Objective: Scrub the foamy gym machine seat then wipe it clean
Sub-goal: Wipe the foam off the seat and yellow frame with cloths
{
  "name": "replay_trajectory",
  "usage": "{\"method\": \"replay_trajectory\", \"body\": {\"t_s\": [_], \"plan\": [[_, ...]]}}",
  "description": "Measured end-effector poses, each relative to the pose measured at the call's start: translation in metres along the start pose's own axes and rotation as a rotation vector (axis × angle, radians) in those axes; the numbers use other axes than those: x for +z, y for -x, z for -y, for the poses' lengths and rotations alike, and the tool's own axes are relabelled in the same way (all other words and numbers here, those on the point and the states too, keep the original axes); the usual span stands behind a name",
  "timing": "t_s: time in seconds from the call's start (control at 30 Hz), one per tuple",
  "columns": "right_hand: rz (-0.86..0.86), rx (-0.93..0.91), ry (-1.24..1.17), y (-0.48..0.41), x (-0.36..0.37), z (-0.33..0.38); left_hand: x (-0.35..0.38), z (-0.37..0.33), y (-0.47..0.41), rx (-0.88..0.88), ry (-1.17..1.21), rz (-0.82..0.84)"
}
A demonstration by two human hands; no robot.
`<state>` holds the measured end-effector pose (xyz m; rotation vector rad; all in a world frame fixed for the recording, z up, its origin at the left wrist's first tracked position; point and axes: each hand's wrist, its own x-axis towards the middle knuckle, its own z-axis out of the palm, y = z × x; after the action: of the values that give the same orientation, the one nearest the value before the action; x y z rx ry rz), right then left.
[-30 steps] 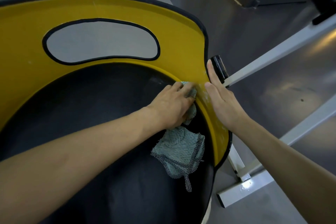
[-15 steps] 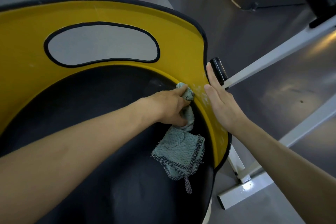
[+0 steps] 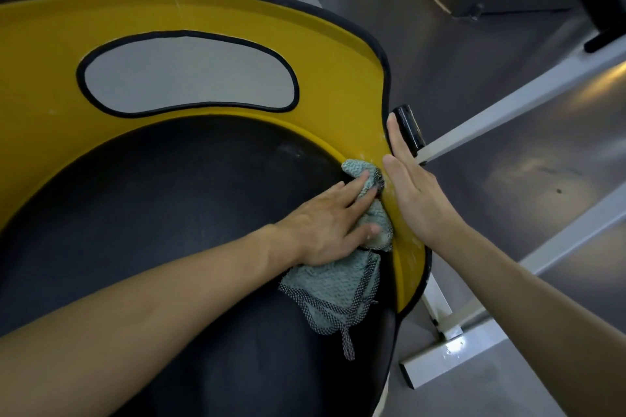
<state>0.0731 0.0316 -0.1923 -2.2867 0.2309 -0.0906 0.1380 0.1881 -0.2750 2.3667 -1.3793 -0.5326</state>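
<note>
- Head view: my left hand (image 3: 325,227) has flattened out. Half a second ago its fingers were curled into the green cloth (image 3: 335,288); now they lie nearly straight and close together, pressing the cloth into the seam at about 3 o'clock on the black seat pad (image 3: 169,230).
- The cloth's upper fold has been pushed slightly up the seam toward 1 o'clock. Its loose end trails toward 5 o'clock, lying on the pad.
- My right hand (image 3: 416,193) has barely shifted. It rests flat on the outer edge of the yellow rim (image 3: 237,20), fingers straight and pressed together, fingertips just beside the black handle grip (image 3: 408,129).
- Pale foam flecks (image 3: 411,259) show on the rim beside the cloth, toward 4 o'clock.
- I judge this as wiping under way: the flat press spreads the cloth for a stroke along the seam, with the streaked rim not yet cleaned.
</note>
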Motion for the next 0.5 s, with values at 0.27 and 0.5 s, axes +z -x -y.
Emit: {"method": "replay_trajectory", "body": {"t_s": [0.27, 0.5], "plan": [[0.020, 0.000, -0.011, -0.002, 0.000, -0.004, -0.019, -0.005, -0.018, -0.145, 0.223, -0.169], [0.023, 0.010, -0.029, -0.001, -0.001, -0.004, -0.019, 0.012, -0.002, 0.122, -0.228, 0.024]]}}
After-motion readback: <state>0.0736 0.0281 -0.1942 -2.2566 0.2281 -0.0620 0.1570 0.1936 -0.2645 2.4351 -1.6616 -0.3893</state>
